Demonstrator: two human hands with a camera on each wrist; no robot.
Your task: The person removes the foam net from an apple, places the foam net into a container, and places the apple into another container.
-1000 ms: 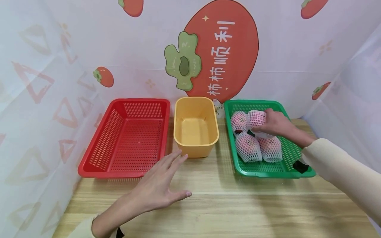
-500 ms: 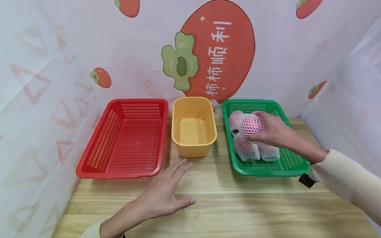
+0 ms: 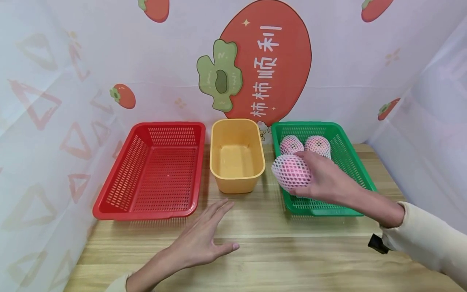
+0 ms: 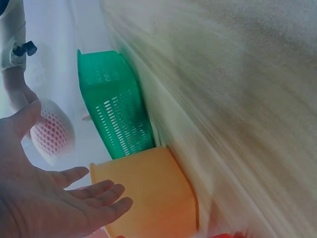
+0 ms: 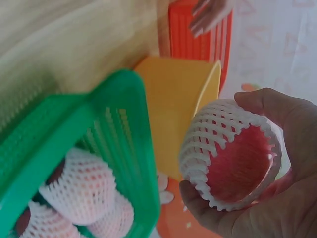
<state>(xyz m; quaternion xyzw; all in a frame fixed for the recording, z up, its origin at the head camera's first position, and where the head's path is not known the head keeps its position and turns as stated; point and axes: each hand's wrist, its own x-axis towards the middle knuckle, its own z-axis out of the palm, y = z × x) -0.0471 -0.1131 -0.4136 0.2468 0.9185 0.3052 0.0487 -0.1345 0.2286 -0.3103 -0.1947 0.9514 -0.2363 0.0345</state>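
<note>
My right hand (image 3: 330, 178) grips a round, pinkish-red fruit in a white foam net (image 3: 291, 173), held above the left front part of the green basket (image 3: 310, 209). In the right wrist view, the net's open end bares the fruit's red skin (image 5: 240, 166), with the thumb and fingers around its sides. Two more netted fruits (image 3: 318, 145) show at the back of the basket; my right hand and its fruit mostly hide the front of it. My left hand (image 3: 202, 241), fingers spread and holding nothing, hovers over the table in front of the yellow bin (image 3: 238, 184).
A red mesh basket (image 3: 168, 178) with nothing in it stands at the left, beside the yellow bin. The wooden table (image 3: 262, 251) runs along the front. A white printed cloth (image 3: 164, 69) closes off the back and sides.
My right hand has lifted the netted fruit out from among the others and brought it left and toward me, over the green basket's left side. The left hand has hardly moved.
</note>
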